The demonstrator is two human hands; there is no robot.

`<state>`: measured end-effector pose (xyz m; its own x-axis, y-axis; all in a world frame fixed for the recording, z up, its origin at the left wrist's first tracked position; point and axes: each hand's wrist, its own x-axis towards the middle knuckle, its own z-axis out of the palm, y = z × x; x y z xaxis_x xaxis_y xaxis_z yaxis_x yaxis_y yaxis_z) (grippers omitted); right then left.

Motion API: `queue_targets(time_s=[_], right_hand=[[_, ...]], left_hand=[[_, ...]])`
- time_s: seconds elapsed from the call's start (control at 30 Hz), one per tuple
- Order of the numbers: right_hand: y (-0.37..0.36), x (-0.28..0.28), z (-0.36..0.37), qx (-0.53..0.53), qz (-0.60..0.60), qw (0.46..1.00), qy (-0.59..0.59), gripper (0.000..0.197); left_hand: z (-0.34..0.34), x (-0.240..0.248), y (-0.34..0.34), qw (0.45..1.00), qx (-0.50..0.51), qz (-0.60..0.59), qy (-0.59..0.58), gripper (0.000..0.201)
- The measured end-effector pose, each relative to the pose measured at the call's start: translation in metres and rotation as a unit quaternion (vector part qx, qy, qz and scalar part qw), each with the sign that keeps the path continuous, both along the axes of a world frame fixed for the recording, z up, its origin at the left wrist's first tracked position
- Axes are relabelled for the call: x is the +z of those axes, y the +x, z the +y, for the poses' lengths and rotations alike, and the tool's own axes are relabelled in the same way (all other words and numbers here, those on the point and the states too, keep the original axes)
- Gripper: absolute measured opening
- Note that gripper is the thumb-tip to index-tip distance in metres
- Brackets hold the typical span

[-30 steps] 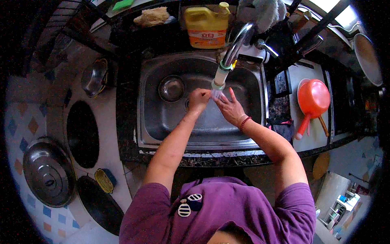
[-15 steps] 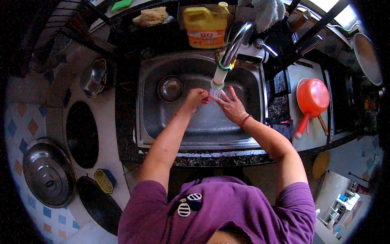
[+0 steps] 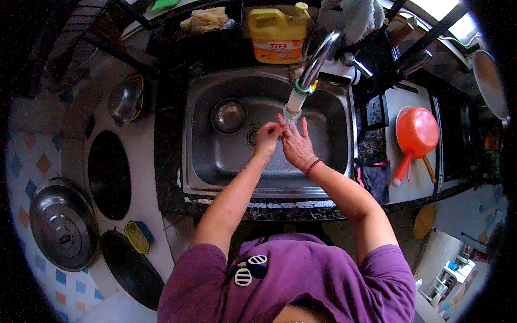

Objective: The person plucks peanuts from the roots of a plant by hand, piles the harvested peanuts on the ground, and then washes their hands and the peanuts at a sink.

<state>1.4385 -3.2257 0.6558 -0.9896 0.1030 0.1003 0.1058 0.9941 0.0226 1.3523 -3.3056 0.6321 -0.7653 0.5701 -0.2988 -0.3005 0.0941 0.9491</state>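
Both my hands are together in the steel sink point(image 3: 226, 177), under the spray nozzle point(image 3: 295, 102) of the tap point(image 3: 321, 56), and water falls onto them. My left hand point(image 3: 267, 140) is curled, its fingertips pinched against the fingers of my right hand. Whether something small is between them I cannot make out. My right hand point(image 3: 299, 146) has its fingers stretched out and spread, with its back facing up and a red bead bracelet point(image 3: 313, 166) on the wrist. A small metal bowl point(image 3: 229, 116) rests in the sink, left of my hands, near the drain point(image 3: 252, 135).
Behind the sink stand a yellow jug point(image 3: 277, 35) and a tan scrubbing pad point(image 3: 207, 20). A red ladle point(image 3: 417, 129) lies on the right counter beside a dark cloth point(image 3: 371, 180). On the left are a metal basin point(image 3: 125, 100) and a large lid point(image 3: 64, 226).
My two hands have come closer together, the right one moving left and the left one slightly right. The left fingertips now meet the right fingers. The whole view has shifted slightly.
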Motion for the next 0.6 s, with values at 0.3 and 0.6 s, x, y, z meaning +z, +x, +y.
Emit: queue_targets(time_s=[0.3, 0.6], right_hand=[[0.000, 0.000, -0.012, 0.053, 0.007, 0.998, 0.032, 0.039], [-0.004, -0.006, -0.006, 0.127, -0.027, 0.988, 0.082, 0.040]], left_hand=[[0.017, 0.010, 0.000, 0.993, 0.117, 0.020, 0.017, 0.017], [0.020, 0.009, -0.027, 0.950, 0.055, 0.306, 0.023, 0.021]])
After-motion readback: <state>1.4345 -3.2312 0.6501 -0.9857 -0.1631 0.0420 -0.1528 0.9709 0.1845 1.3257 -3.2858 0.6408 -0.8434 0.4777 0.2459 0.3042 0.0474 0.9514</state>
